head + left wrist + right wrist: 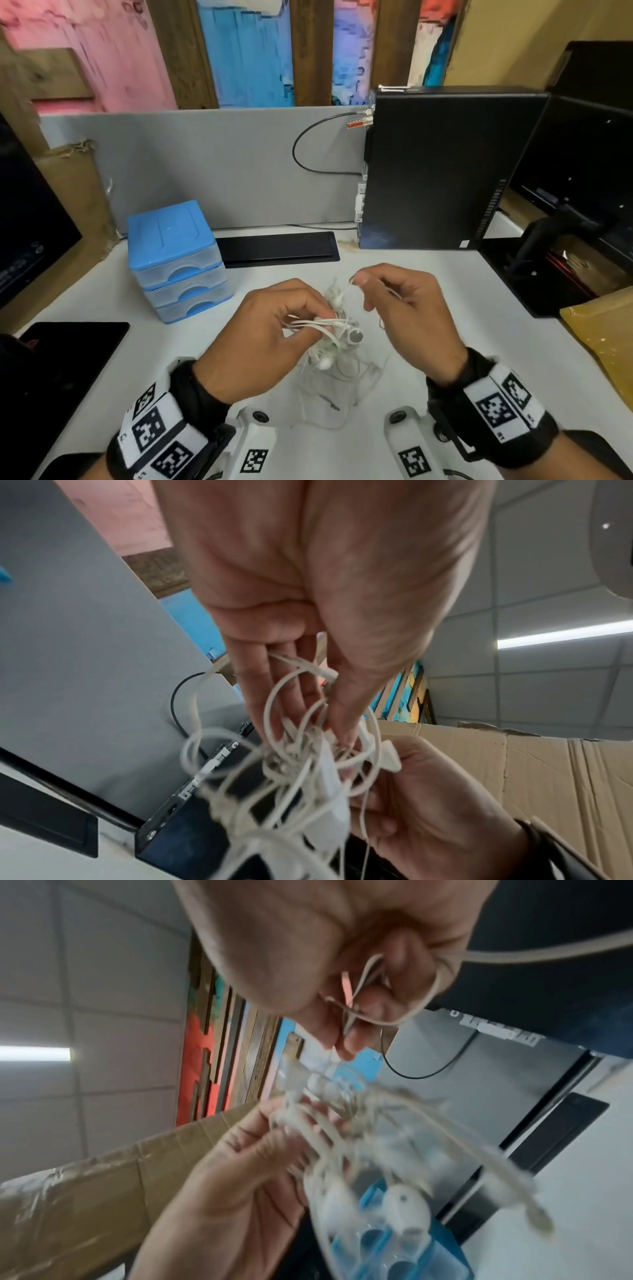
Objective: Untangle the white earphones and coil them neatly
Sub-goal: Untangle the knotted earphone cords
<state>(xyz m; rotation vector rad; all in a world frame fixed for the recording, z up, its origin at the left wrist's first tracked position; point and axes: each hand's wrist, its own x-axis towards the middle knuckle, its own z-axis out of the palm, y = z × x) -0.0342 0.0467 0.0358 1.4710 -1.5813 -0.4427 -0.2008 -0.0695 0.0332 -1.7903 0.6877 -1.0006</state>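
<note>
Low in the center of the frame, the left hand (pixel 270 329) grips the tangled white earphones (pixel 334 329) above the worktop (pixel 428 274). Just right, the right hand (pixel 407 315) pinches 1 strand pulled up from the tangle. Farther back at left stands a blue drawer box (pixel 176 260) with 3 drawers.

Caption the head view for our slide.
Left hand grips tangled white earphones; right hand pinches one strand above the desk.

Glossy white plastic earphones (pixel 337 330), translucent plastic drawers (pixel 180 270), matt white table (pixel 445 294), creased cardboard (pixel 531 772).
</note>
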